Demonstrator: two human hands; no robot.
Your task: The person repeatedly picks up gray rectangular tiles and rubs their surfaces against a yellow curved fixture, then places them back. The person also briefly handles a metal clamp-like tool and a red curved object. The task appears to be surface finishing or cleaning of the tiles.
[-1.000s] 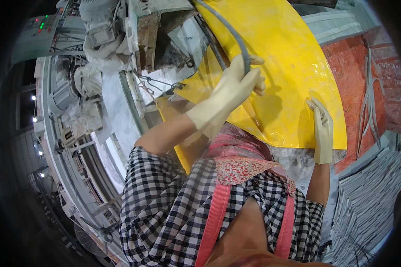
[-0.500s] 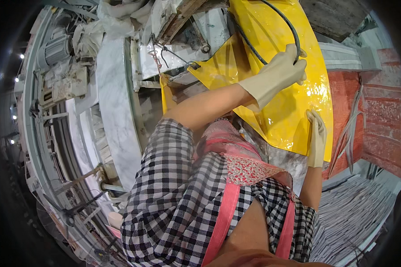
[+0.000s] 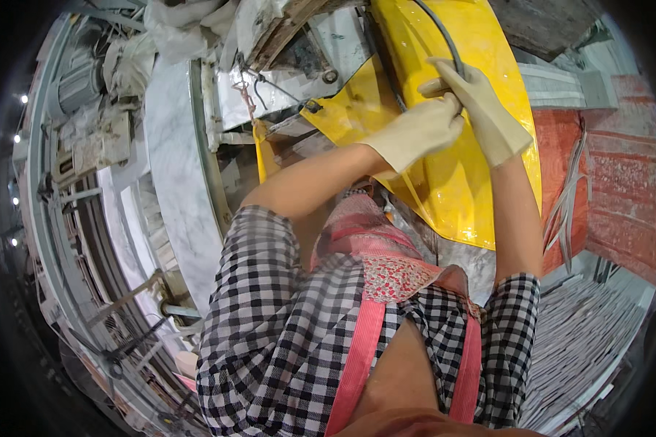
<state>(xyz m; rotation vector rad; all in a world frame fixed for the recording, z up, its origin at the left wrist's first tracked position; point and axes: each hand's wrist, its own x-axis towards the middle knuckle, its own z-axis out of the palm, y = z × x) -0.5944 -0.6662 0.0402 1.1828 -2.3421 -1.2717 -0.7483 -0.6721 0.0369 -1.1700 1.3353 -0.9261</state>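
A black hose (image 3: 442,30) comes down from the top edge over a glossy yellow sheet (image 3: 503,95). My right hand (image 3: 481,109), in a cream rubber glove, is closed around the hose, its fingers pointing left. Against it, my left hand (image 3: 419,131), gloved alike, is curled into a fist; its grip appears to be on the hose, though the right hand partly hides the fingertips. Another dark stretch of hose runs down the sheet's left fold and disappears behind my left hand.
To the left stands a white marbled slab (image 3: 178,146), with a grey motor (image 3: 80,86) beyond it. Red sheeting (image 3: 561,175) hangs at the right above a stack of thin grey layers (image 3: 590,349). Wooden beams (image 3: 288,33) jut in at the top.
My right hand has left the lower edge of the yellow sheet and come up to the hose. My left hand has shifted slightly left and down, and the two hands now meet.
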